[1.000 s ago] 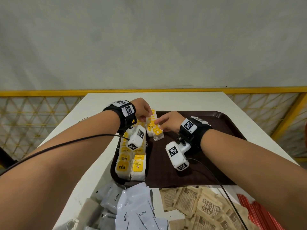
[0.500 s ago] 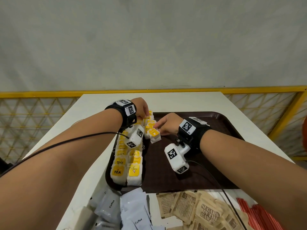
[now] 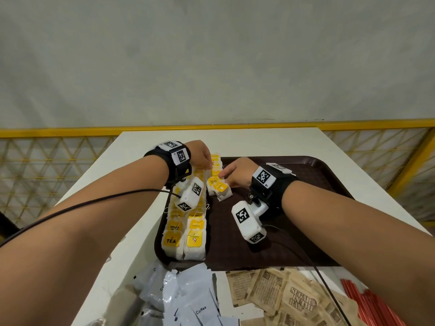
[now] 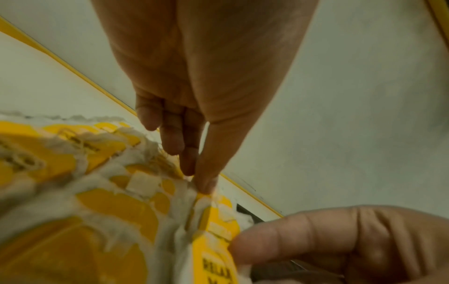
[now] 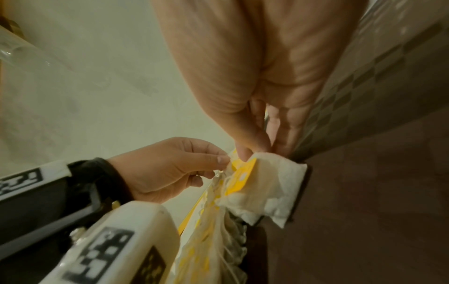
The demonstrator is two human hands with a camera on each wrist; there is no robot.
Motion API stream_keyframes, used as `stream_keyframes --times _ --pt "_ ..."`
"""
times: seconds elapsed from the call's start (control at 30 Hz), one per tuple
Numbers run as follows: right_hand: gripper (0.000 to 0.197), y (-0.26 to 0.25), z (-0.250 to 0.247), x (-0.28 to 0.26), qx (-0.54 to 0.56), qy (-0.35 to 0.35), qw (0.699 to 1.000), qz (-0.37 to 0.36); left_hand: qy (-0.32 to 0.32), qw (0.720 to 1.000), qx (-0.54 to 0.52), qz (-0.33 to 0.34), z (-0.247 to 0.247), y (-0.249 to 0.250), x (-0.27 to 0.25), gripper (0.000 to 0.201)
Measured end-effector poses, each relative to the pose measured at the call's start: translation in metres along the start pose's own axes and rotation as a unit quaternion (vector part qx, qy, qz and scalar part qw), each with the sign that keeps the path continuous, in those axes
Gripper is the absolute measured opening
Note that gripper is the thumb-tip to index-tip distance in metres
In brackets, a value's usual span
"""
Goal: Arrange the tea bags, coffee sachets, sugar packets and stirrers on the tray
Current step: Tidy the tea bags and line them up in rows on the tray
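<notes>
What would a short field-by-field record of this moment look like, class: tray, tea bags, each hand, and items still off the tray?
tray: brown tray on white table
tea bags: two rows of tea bags along the tray's left side; a few more at the far end
left hand: left hand pinches a tea bag string or edge at the far end of the rows
right hand: right hand pinches a tea bag
off tray: coffee sachets, sugar packets, red stirrers

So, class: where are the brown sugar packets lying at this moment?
In the head view the sugar packets lie on the white table just outside the tray's near edge, between the coffee sachets and the red stirrers.
</notes>
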State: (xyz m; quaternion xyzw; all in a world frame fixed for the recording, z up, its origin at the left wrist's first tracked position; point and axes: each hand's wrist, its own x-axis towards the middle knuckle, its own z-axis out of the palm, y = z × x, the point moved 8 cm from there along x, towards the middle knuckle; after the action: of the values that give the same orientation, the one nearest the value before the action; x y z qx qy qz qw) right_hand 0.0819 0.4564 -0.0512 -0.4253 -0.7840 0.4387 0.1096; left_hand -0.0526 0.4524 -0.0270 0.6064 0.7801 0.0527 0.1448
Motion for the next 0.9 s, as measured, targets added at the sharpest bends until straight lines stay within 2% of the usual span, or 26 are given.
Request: stream_keyframes --times 0.2,0.33,0.43,0.53,0.63,0.73,0.83,0.9 --pt "0.032 -0.001 0.006 -0.006 -0.033 -0.04 0.999 0.005 0.009 1.0 -0.002 -0.024 0.003 0.002 0.004 0.016" --pt "0.035 -0.001 0.006 -0.011 -0.038 -0.038 0.999 0.0 0.029 0.999 0.01 -0.025 0.002 0.003 0.002 0.008" --pt "0.031 -0.001 0.007 -0.011 -0.031 -0.038 0.999 -0.004 0.041 0.999 0.0 -0.02 -0.002 0.004 -0.002 0.017" --pt "0.031 0.002 0.007 -0.01 -0.009 -0.037 0.999 -0.005 0.01 1.0 0.004 -0.008 -0.001 0.006 -0.006 0.024" --pt "0.031 0.002 0.008 -0.011 0.021 -0.031 0.999 -0.006 -0.021 1.0 0.011 -0.002 0.004 0.006 -0.009 0.021" --pt "0.03 0.005 0.008 -0.009 0.022 -0.018 1.0 0.0 -0.022 1.0 0.018 0.008 0.005 0.009 -0.009 0.021" --pt "0.021 0.01 0.008 -0.003 0.063 -0.002 0.998 0.027 -0.009 1.0 0.024 0.006 0.004 0.01 -0.008 0.02" --pt "0.006 0.011 0.008 -0.002 0.111 0.003 0.993 0.048 -0.001 1.0 0.026 0.003 0.004 0.008 -0.007 0.015"
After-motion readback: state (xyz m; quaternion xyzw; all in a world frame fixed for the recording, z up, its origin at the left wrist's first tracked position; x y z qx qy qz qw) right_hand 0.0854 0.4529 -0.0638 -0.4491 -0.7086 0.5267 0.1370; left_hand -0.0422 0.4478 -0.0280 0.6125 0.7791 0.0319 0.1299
